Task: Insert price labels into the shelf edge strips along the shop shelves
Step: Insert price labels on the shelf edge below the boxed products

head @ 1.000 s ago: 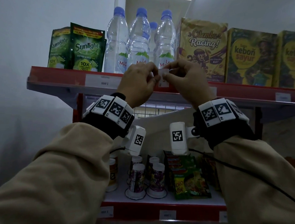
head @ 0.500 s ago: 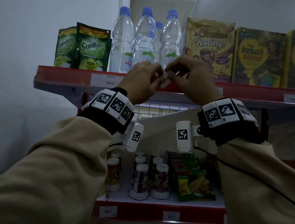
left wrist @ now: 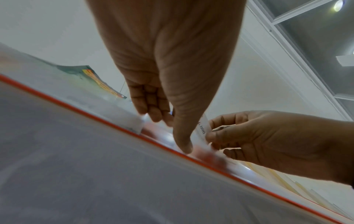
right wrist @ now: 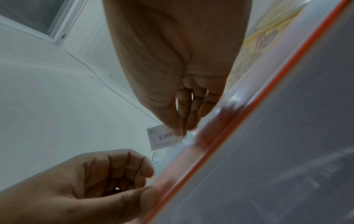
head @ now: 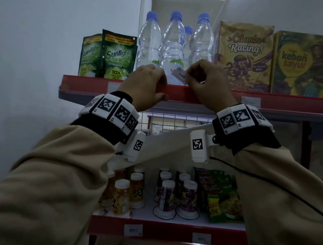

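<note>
The person stands reaching up to the top shelf, both hands at its red shelf edge strip [head: 178, 94] in front of the water bottles [head: 174, 47]. The right hand [head: 207, 81] pinches a small white price label [head: 179, 75] reading 6.000 between thumb and fingertips; the label is tilted, just above the strip's upper lip and not yet inside it. The left hand [head: 146, 84] grips the strip itself, fingers curled over its top edge and thumb pressed against the front, apparently pulling the clear cover open.

This looks like the insertion step for the bottles' label. One label [head: 113, 87] already sits in the strip below the Sunlight pouches [head: 118, 55], partly hidden by the left hand, and another [head: 250, 102] to the right under the Cilembu Racing box [head: 245, 59].

Next, I'd judge, the label must be levelled, its lower edge dropped behind the clear lip, then slid down flat while the left hand holds the gap open.
</note>
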{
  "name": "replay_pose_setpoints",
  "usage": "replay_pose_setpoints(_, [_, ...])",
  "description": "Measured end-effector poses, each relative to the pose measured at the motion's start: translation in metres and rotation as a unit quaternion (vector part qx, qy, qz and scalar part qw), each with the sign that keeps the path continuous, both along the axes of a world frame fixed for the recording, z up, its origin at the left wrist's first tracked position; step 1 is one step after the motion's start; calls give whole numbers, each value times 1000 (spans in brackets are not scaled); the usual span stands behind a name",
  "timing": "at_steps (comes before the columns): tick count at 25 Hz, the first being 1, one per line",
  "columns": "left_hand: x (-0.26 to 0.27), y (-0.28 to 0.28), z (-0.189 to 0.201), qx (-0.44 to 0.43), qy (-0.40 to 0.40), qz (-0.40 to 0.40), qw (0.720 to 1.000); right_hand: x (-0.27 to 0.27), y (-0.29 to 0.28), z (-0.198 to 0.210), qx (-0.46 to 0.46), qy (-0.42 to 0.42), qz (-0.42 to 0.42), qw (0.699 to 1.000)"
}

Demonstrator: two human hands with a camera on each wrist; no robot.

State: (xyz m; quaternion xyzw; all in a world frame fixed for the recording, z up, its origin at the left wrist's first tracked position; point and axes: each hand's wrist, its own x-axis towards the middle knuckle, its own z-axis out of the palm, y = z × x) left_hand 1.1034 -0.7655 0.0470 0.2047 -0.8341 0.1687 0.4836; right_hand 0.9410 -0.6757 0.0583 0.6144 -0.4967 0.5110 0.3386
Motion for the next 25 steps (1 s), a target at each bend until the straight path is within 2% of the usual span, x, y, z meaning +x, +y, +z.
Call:
replay_pose_setpoints(8, [-6,-4,-10,12,59,-64,996,8,8,19,167,88,-103,977])
replay_pose_setpoints(11, [-9,-4,-11,3,63,-60,996,11,10,24,213,104,-115,965])
replay_pose_setpoints(25, [-6,-8,-6,21,45,-58,997,12,10,17,235,73,-119,962])
